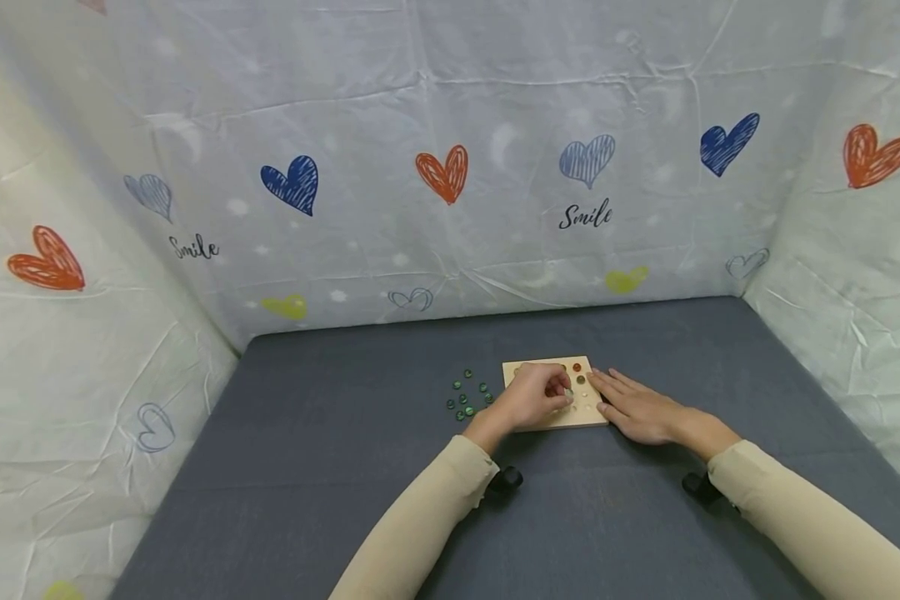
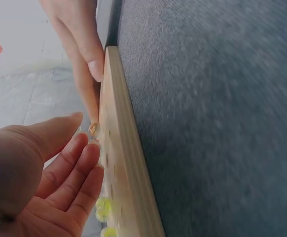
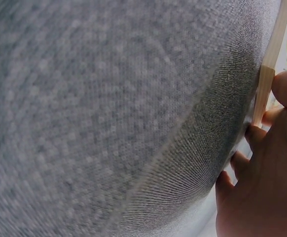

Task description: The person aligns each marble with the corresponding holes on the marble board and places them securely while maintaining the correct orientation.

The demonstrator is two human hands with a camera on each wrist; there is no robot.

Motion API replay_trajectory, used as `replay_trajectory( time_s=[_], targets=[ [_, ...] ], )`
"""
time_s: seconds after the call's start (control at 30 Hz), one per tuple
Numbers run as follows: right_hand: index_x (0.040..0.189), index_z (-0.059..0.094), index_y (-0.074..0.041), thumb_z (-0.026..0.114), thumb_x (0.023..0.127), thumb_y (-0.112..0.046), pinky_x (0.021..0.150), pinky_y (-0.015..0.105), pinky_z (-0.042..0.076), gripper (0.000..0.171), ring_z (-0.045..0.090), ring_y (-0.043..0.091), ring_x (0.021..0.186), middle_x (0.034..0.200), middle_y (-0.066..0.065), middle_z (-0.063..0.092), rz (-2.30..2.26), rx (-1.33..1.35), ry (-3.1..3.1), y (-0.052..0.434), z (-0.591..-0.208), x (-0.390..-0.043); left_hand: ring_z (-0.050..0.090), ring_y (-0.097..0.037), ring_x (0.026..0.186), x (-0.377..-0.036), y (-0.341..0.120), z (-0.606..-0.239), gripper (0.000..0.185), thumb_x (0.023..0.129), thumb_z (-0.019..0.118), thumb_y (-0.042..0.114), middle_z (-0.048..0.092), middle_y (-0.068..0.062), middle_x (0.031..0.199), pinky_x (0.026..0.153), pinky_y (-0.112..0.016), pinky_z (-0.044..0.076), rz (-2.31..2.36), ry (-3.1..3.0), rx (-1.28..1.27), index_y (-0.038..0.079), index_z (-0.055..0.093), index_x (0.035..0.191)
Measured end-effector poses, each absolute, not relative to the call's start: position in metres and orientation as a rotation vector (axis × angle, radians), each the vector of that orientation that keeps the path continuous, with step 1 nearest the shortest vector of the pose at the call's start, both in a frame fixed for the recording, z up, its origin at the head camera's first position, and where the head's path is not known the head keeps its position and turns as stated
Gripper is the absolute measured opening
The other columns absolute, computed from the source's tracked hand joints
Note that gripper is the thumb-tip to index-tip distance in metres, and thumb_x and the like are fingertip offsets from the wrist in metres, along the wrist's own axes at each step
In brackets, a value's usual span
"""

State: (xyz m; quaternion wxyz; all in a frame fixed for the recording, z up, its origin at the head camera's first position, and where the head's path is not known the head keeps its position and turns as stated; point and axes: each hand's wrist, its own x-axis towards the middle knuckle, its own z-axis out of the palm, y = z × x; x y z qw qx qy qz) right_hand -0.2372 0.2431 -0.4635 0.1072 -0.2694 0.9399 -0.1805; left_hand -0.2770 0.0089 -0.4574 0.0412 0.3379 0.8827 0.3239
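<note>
The wooden board (image 1: 587, 414) is lying under both hands. The right hand (image 1: 640, 409) is resting flat, fingers straight, bracing its edge. The left hand (image 1: 531, 398) is pinching a glass bead (image 1: 567, 393) at its fingertips; loosening could send it rolling off the board toward the loose green beads (image 1: 468, 396).

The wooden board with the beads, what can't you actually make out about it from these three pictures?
- Head view: the left hand covers much of the wooden board, hiding the holes under it.
- Head view: whether its fingertips pinch a bead is too small to tell.
- Left wrist view: the board shows edge-on, its face hidden.
- Right wrist view: the board is a sliver; the right hand and the frame's edge cut it off.
</note>
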Motion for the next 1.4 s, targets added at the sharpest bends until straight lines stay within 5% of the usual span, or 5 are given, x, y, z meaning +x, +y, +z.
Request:
replay_trajectory(
  time_s=[0.33,1.07,1.4],
  targets=[
    [0.162,0.023,-0.004,0.033,0.112,-0.043,0.119,0.063,0.018,0.064,0.013,0.046,0.153,0.168,0.018,0.019,-0.562,-0.816,2.775,0.251,-0.481,-0.245,0.060,-0.005,0.078,-0.279,0.031,-0.458,0.011,0.096,0.074,0.014,0.068,0.000,0.090,0.072,-0.017,0.048,0.924,2.758,1.003,0.007,0.072,0.105],
    [0.161,0.024,0.000,0.038,0.113,-0.031,0.118,0.065,0.018,0.059,0.014,0.050,0.152,0.166,0.024,0.021,-0.550,-0.801,2.760,0.244,-0.464,-0.238,0.058,-0.005,0.075,-0.278,0.041,-0.462,0.011,0.096,0.073,0.012,0.068,0.000,0.087,0.068,-0.018,0.047,0.883,2.825,0.919,0.006,0.073,0.105],
    [0.163,0.021,-0.006,0.032,0.112,-0.044,0.119,0.063,0.017,0.065,0.012,0.046,0.154,0.169,0.018,0.018,-0.553,-0.812,2.760,0.251,-0.481,-0.247,0.062,-0.005,0.081,-0.274,0.031,-0.459,0.017,0.095,0.073,0.011,0.071,-0.001,0.095,0.073,-0.017,0.049,0.851,2.843,0.956,0.007,0.073,0.112]
  ],
)
